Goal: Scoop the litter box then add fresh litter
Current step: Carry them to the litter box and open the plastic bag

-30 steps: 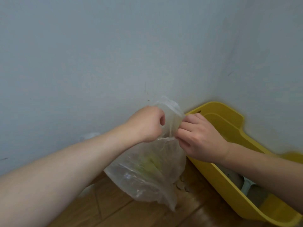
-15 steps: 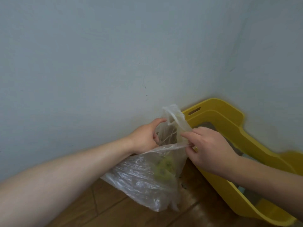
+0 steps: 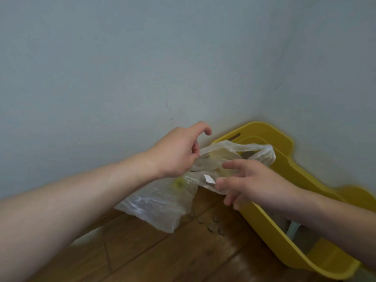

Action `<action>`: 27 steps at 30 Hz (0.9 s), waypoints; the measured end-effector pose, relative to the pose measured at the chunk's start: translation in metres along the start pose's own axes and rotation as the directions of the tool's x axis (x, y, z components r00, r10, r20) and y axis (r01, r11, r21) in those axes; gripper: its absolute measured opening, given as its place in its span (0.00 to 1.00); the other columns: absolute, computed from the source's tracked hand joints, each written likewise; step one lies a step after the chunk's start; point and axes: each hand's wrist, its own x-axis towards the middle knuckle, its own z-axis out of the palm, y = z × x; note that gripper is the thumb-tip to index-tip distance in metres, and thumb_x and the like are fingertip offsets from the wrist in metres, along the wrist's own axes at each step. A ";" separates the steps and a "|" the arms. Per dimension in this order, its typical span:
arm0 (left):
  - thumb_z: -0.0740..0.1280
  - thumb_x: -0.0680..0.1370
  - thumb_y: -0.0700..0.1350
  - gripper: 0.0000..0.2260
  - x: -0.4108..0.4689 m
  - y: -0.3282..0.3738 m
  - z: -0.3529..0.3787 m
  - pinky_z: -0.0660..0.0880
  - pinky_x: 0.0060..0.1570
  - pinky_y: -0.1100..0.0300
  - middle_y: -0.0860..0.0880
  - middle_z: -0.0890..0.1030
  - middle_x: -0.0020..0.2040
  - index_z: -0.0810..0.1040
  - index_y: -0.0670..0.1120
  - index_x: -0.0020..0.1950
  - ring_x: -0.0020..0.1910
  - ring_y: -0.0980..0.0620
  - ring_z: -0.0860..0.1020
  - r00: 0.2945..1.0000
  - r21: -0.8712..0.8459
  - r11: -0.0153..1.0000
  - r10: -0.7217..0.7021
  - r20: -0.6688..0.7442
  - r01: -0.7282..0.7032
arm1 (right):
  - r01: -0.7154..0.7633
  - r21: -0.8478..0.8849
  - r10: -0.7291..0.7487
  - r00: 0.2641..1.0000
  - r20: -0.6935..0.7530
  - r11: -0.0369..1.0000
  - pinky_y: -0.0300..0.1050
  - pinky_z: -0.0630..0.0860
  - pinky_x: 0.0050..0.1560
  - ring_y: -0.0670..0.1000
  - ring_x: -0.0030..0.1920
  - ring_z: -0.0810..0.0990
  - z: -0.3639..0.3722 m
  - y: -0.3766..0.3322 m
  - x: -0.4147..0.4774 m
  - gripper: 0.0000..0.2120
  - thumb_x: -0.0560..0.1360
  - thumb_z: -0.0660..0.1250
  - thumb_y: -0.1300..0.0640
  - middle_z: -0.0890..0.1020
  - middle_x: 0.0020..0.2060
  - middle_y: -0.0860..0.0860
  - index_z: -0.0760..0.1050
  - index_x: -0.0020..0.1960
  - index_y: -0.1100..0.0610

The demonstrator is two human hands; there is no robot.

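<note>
Plainly the weak point is the clear plastic bag, slung low beside the yellow litter box; whether its bottom corner rests on the wooden floor I cannot tell. The left hand pinches one side of the bag's mouth between thumb and curled fingers, forefinger hooked free above. The right hand lies on the other side with fingers spread and nearly straight. Blur hides whether it truly holds the film or only touches it.

If that side has no real hold, the mouth could sag and the yellowish clumps inside could tip out — loose litter bits already lie on the boards between bag and box. Pulling the two sides hard apart could also split such thin film. The box's long rim runs just under the right forearm, so a dragged fold might snag there.

Room is tight: the box sits pushed into the wall corner, and the bag hangs between the left wall and the box's near side. The only open way out is back across the floor — toward the person.
</note>
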 end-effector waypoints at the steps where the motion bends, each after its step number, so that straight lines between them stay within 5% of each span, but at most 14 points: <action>1: 0.68 0.75 0.37 0.21 -0.001 0.002 0.001 0.75 0.43 0.61 0.53 0.82 0.39 0.69 0.54 0.63 0.36 0.61 0.76 1.000 0.024 1.000 0.020 0.003 -0.020 | -0.029 0.247 0.026 1.000 0.013 0.968 0.42 0.81 0.39 0.53 0.40 0.87 0.001 -0.002 0.002 0.32 0.75 0.71 0.57 0.86 0.45 0.58 0.62 0.75 0.61; 3: 0.68 0.75 0.37 0.20 -0.003 0.006 0.003 0.74 0.45 0.58 0.52 0.82 0.40 0.69 0.52 0.63 0.38 0.56 0.76 0.998 0.065 0.996 0.057 0.014 -0.058 | -0.033 0.595 0.031 0.999 0.014 0.803 0.43 0.83 0.43 0.57 0.46 0.87 0.003 -0.006 0.008 0.24 0.74 0.69 0.64 0.84 0.51 0.63 0.68 0.68 0.65; 5: 0.67 0.76 0.37 0.19 -0.005 0.008 0.006 0.75 0.46 0.54 0.52 0.82 0.42 0.69 0.51 0.63 0.41 0.52 0.78 0.995 0.102 0.991 0.088 0.036 -0.092 | 0.050 0.644 -0.025 0.999 -0.048 0.763 0.43 0.83 0.49 0.55 0.50 0.86 0.002 -0.006 0.016 0.17 0.74 0.69 0.68 0.83 0.54 0.61 0.74 0.62 0.64; 6: 0.67 0.76 0.38 0.19 -0.005 0.007 0.007 0.76 0.46 0.52 0.52 0.82 0.43 0.68 0.51 0.63 0.42 0.51 0.78 0.994 0.114 0.988 0.100 0.051 -0.105 | 0.135 0.518 -0.085 0.989 -0.120 0.845 0.43 0.82 0.53 0.51 0.51 0.86 0.001 -0.005 0.020 0.15 0.74 0.70 0.68 0.84 0.53 0.58 0.77 0.59 0.60; 8: 0.67 0.76 0.38 0.18 -0.006 0.007 0.009 0.76 0.45 0.51 0.52 0.82 0.43 0.67 0.51 0.62 0.42 0.51 0.78 0.991 0.124 0.985 0.110 0.082 -0.120 | 0.304 -0.024 -0.300 0.921 -0.250 0.952 0.38 0.79 0.52 0.43 0.48 0.84 -0.003 -0.001 0.027 0.10 0.74 0.72 0.64 0.85 0.47 0.48 0.81 0.52 0.53; 11: 0.67 0.76 0.37 0.17 -0.006 0.004 0.010 0.76 0.44 0.56 0.53 0.82 0.43 0.66 0.52 0.60 0.40 0.54 0.77 0.987 0.104 0.986 0.117 0.113 -0.129 | 0.494 -0.634 -0.663 0.747 -0.039 0.594 0.42 0.77 0.47 0.46 0.45 0.82 -0.008 0.005 0.038 0.05 0.74 0.71 0.59 0.84 0.43 0.47 0.83 0.49 0.53; 13: 0.68 0.76 0.37 0.17 -0.005 0.001 0.010 0.73 0.42 0.63 0.54 0.82 0.42 0.67 0.52 0.57 0.37 0.61 0.76 0.985 0.062 0.991 0.106 0.136 -0.115 | 0.502 -0.746 -0.637 0.759 0.136 0.439 0.49 0.77 0.50 0.51 0.49 0.81 -0.006 0.008 0.044 0.08 0.74 0.71 0.56 0.84 0.47 0.49 0.83 0.53 0.54; 16: 0.70 0.75 0.37 0.18 -0.004 -0.006 0.008 0.69 0.39 0.72 0.57 0.82 0.39 0.66 0.54 0.54 0.35 0.66 0.75 0.981 -0.007 0.995 0.103 0.167 -0.104 | 0.479 -0.778 -0.500 0.829 0.249 0.406 0.47 0.73 0.60 0.50 0.60 0.76 -0.004 0.014 0.053 0.20 0.73 0.71 0.48 0.79 0.60 0.47 0.78 0.63 0.51; 21: 0.69 0.75 0.38 0.18 -0.009 -0.016 0.006 0.71 0.40 0.63 0.56 0.79 0.42 0.65 0.57 0.54 0.36 0.62 0.74 0.992 0.034 0.996 0.080 0.103 -0.084 | 0.511 -0.783 -0.401 0.839 0.367 0.355 0.45 0.64 0.70 0.47 0.71 0.64 0.004 0.019 0.058 0.42 0.70 0.72 0.40 0.66 0.74 0.43 0.55 0.78 0.43; 27: 0.68 0.72 0.36 0.14 -0.025 -0.017 0.009 0.72 0.40 0.56 0.56 0.71 0.46 0.74 0.50 0.54 0.41 0.53 0.71 0.976 0.274 0.943 0.212 -0.052 -0.190 | 0.522 -0.750 -0.418 0.836 0.355 0.406 0.43 0.59 0.73 0.45 0.75 0.58 0.006 0.030 0.069 0.49 0.68 0.73 0.37 0.59 0.77 0.41 0.48 0.79 0.42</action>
